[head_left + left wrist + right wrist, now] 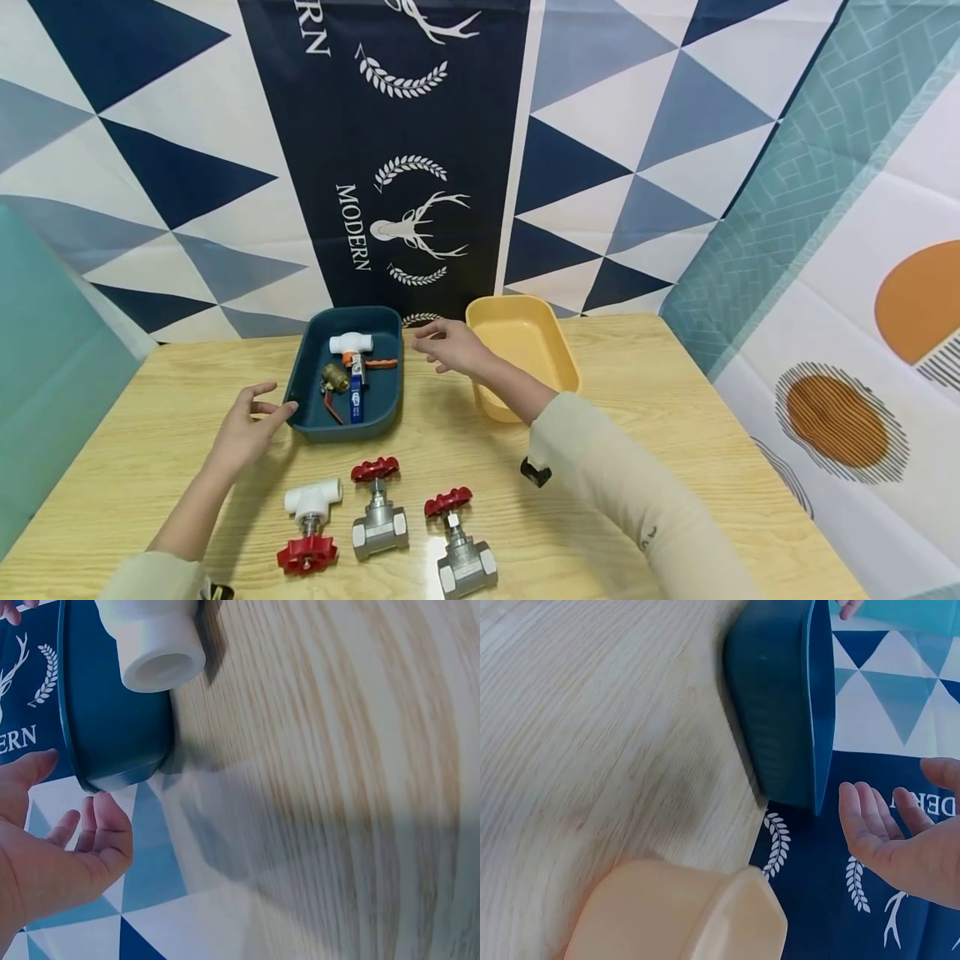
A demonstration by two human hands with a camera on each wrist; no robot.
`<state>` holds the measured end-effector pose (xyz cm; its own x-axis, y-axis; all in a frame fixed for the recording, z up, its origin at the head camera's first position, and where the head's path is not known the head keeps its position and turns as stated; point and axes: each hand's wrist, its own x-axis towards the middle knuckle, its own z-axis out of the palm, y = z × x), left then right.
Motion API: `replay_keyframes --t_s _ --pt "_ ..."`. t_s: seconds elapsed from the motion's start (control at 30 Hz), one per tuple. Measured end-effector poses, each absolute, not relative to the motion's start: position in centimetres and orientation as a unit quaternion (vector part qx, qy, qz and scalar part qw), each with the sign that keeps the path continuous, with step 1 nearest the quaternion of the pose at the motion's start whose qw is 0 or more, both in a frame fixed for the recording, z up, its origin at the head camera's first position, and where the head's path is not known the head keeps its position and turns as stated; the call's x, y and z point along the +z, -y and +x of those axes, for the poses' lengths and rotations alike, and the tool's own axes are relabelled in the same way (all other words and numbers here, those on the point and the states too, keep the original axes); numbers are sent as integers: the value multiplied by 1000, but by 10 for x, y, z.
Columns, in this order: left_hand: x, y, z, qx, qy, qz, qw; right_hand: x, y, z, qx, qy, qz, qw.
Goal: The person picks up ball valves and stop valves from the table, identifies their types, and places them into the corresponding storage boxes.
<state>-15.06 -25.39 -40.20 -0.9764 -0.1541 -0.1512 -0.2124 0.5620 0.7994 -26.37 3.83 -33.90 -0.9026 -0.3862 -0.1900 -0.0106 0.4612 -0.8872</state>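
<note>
A dark blue bin (347,434) holds a white plastic tee valve (351,343) with an orange handle, a blue-handled valve (356,402) and a brass valve (336,378) with a red lever. My left hand (251,427) is at the bin's left side, its thumb tip right at the rim and its fingers loosely bent. In the left wrist view, those fingertips sit by the bin's corner. Over the gap between the blue bin and a yellow bin (528,346), my right hand (453,346) hovers with relaxed fingers and nothing in them.
Nearer on the wooden table (645,433) lie a white tee valve (311,500) with a red handwheel and two metal gate valves, one in the middle (380,529) and one to the right (467,569). A patterned cloth wall (600,167) stands behind the bins.
</note>
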Motion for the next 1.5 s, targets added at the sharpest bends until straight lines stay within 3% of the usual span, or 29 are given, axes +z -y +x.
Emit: replay_keyframes --t_s 0.83,1.5 --pt "-383 249 -131 435 -895 -87 37 -332 -118 -271 -517 -837 -93 154" --pt "-376 243 -113 422 -898 -88 87 -323 -186 -278 -507 -853 -35 123"
